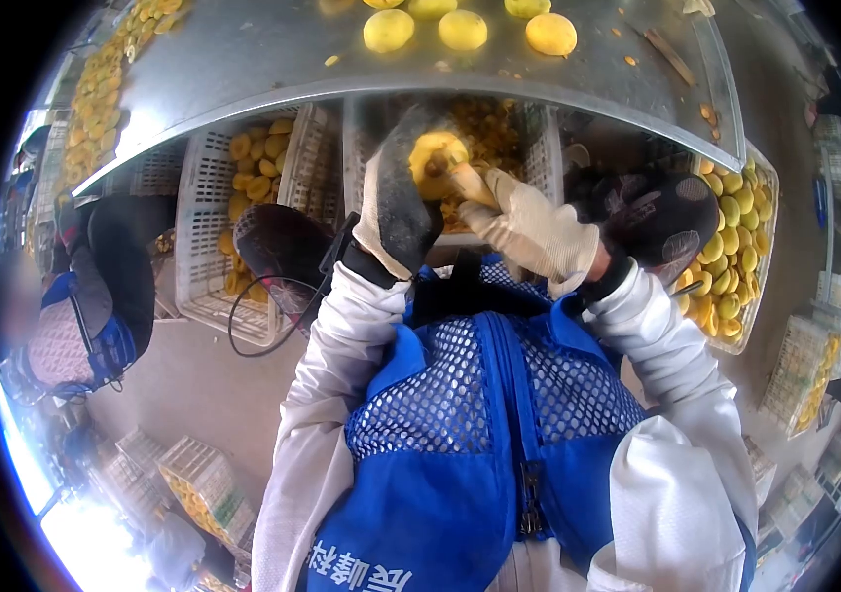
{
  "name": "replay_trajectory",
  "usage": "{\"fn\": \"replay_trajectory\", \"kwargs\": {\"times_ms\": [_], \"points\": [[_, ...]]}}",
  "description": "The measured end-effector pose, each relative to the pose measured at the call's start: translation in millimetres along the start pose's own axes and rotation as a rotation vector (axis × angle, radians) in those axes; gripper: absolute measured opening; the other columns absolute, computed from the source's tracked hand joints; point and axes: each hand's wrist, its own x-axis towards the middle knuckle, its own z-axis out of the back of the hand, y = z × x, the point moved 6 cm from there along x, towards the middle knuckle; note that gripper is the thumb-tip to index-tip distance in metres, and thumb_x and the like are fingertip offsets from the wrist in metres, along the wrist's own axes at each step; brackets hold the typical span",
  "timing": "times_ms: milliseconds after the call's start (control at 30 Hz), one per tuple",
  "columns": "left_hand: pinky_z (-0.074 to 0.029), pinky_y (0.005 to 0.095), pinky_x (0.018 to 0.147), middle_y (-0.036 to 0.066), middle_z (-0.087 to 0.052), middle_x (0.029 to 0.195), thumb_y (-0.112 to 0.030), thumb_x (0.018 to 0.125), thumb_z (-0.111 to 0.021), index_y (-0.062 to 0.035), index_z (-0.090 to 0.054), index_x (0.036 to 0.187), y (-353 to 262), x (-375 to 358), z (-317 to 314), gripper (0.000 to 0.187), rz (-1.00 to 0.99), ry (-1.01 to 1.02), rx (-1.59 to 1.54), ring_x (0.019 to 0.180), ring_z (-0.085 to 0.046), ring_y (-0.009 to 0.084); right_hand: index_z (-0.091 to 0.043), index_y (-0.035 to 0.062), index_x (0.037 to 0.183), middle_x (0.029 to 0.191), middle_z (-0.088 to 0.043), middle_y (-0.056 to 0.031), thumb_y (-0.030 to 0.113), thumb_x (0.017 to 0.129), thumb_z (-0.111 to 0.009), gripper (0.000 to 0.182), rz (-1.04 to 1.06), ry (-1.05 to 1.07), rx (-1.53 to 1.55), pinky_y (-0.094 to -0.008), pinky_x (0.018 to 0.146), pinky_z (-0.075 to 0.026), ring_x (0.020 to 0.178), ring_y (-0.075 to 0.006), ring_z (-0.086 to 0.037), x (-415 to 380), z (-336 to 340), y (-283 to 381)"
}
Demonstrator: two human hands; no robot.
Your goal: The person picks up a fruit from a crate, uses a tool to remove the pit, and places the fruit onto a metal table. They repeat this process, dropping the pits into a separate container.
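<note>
You have one peeled yellow fruit [437, 156] between your two gloved hands, just above the middle of the frame. Your left hand [396, 202] wears a glove with a pale fabric back and a dark, rubbery-looking palm; it is curled about the fruit from the left, fingers partly closed around it. Your right hand [529, 229] wears a cream knitted glove; its fingers are drawn together and the fingertips [467, 183] touch the fruit's lower right side. Whether they pinch a tool there cannot be told.

At the top of the frame lie three round, smooth yellow fruit halves [388, 30] in a row on a grey metal table [243, 59], with the edges of more showing at the top border. The table's surface is shiny and scattered with small yellow scraps. A long line of yellow fruit [95, 99] runs along the table's far edge at the upper left, too many to count.

Under the table edge stand three white plastic crates with lattice walls: one [205, 257] at centre left, one [539, 148] behind your hands, and one [761, 257] at the right, each holding yellow fruit pieces. More crates stand at the lower left and far right, blurred. A second person's dark sleeve [129, 247] shows at the left.
</note>
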Motion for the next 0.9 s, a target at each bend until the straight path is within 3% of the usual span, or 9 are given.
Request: {"fn": "replay_trajectory", "kwargs": {"times_ms": [233,333,400,533,600,633,700,833,900], "points": [[-0.051,0.0334,0.095,0.015,-0.067,0.116,0.007,0.079,-0.071,0.0037,-0.045,0.139,1,-4,1,0.065,0.133,-0.059,-0.050,0.108,-0.064,0.0233,-0.050,-0.0030,0.127,0.101,-0.067,-0.0285,0.037,0.097,-0.059,0.051,0.325,-0.204,-0.342,-0.0424,0.076,-0.054,0.088,-0.0385,-0.069,7,-5,-10],[-0.052,0.0341,0.095,0.016,-0.067,0.116,0.006,0.077,-0.074,0.0043,-0.044,0.139,4,-4,-1,0.069,0.036,-0.015,0.065,0.110,-0.064,0.0244,-0.050,-0.0018,0.127,0.104,-0.067,-0.0286,0.035,0.095,-0.061,0.050,0.145,-0.047,0.025,-0.0452,0.076,-0.054,0.090,-0.0404,-0.068,16,-13,-22],[-0.052,0.0340,0.096,0.016,-0.067,0.117,0.007,0.075,-0.076,0.0041,-0.046,0.139,-2,-6,1,0.070,0.154,-0.057,0.007,0.112,-0.063,0.0236,-0.050,-0.0007,0.127,0.102,-0.068,-0.0270,0.032,0.094,-0.062,0.048,0.450,-0.290,-0.269,-0.0470,0.074,-0.055,0.086,-0.0405,-0.069,13,-12,-17],[-0.052,0.0343,0.097,0.018,-0.066,0.118,0.006,0.073,-0.077,0.0045,-0.049,0.136,-26,-1,7,0.069,-0.142,-0.016,0.195,0.113,-0.064,0.0254,-0.049,-0.0013,0.132,0.119,-0.065,-0.0274,0.022,0.095,-0.058,0.045,0.265,0.010,-0.423,-0.0433,0.092,-0.052,0.109,-0.0419,-0.064,9,2,-1],[-0.051,0.0345,0.097,0.020,-0.066,0.119,0.005,0.071,-0.078,0.0044,-0.051,0.134,-6,6,7,0.068,-0.024,0.030,0.235,0.113,-0.065,0.0289,-0.048,-0.0018,0.132,0.120,-0.065,-0.0271,0.021,0.094,-0.059,0.046,-0.106,0.230,-0.013,-0.0436,0.090,-0.053,0.108,-0.0425,-0.065,-3,3,11],[-0.051,0.0345,0.097,0.020,-0.066,0.119,0.005,0.071,-0.078,0.0044,-0.051,0.134,-3,5,10,0.068,-0.023,0.031,0.236,0.113,-0.065,0.0289,-0.048,-0.0018,0.132,0.120,-0.065,-0.0271,0.021,0.094,-0.059,0.046,-0.106,0.230,-0.012,-0.0436,0.090,-0.053,0.108,-0.0425,-0.065,3,-3,-6],[-0.050,0.0321,0.098,0.016,-0.062,0.123,0.016,0.077,-0.066,0.0046,-0.042,0.141,-1,4,5,0.070,0.009,0.152,0.187,0.114,-0.061,0.0240,-0.051,-0.0019,0.126,0.095,-0.070,-0.0219,0.030,0.093,-0.062,0.048,0.358,-0.138,-0.298,-0.0440,0.078,-0.054,0.090,-0.0377,-0.069,20,-4,-29],[-0.051,0.0332,0.098,0.016,-0.062,0.122,0.018,0.078,-0.063,0.0045,-0.042,0.141,14,6,1,0.068,-0.040,0.136,0.136,0.113,-0.062,0.0238,-0.050,-0.0018,0.128,0.093,-0.070,-0.0209,0.029,0.094,-0.061,0.047,0.300,-0.155,-0.445,-0.0427,0.077,-0.054,0.088,-0.0365,-0.069,19,1,-22],[-0.053,0.0347,0.095,0.021,-0.065,0.121,0.010,0.072,-0.071,0.0046,-0.051,0.134,26,5,-1,0.065,0.145,0.065,-0.064,0.112,-0.065,0.0288,-0.050,-0.0017,0.128,0.094,-0.070,-0.0214,0.029,0.094,-0.062,0.047,0.066,0.082,-0.080,-0.0418,0.077,-0.054,0.089,-0.0361,-0.070,6,2,-5]]}}
